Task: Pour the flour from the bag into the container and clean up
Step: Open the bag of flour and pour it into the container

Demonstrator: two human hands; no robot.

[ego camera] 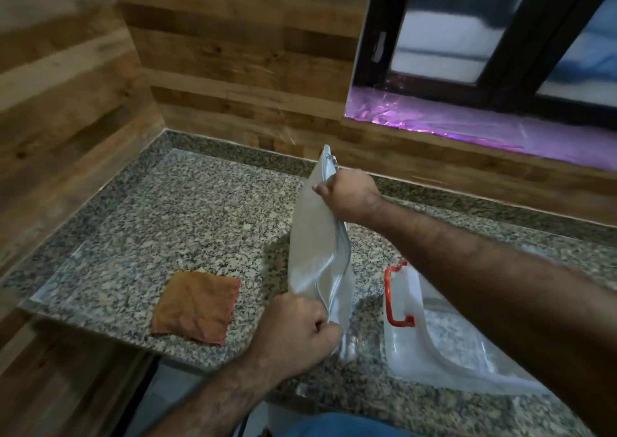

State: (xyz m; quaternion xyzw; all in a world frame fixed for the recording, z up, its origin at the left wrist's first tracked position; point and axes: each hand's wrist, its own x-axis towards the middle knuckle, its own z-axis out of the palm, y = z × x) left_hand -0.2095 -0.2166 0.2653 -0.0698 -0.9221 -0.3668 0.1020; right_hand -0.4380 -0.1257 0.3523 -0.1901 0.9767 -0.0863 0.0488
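Left hand [302,329]: nearest the lens, fist curled tight on the near end of the bag's zip edge, low over the tabletop [187,216].
Right hand [347,196]: further out and higher, fingers pinching the far end of the same zip edge; the two hands sit well apart along it.
Bag [314,236]: silvery zip pouch held up on edge between the hands, mouth seam facing right and partly gaping; flour not visible inside.
Container [434,343]: clear plastic box with a red handle, just right of the bag, partly under the right forearm; contents unclear.
Cloth [197,306]: orange-brown, flat on the tabletop left of the bag, untouched.
Step, as judged: opening the bag before pouring.
Doing it well: keep the near end anchored, part the seam evenly, hold the mouth upward until it is over the container.
Risk: a sudden release could puff flour onto the granite.
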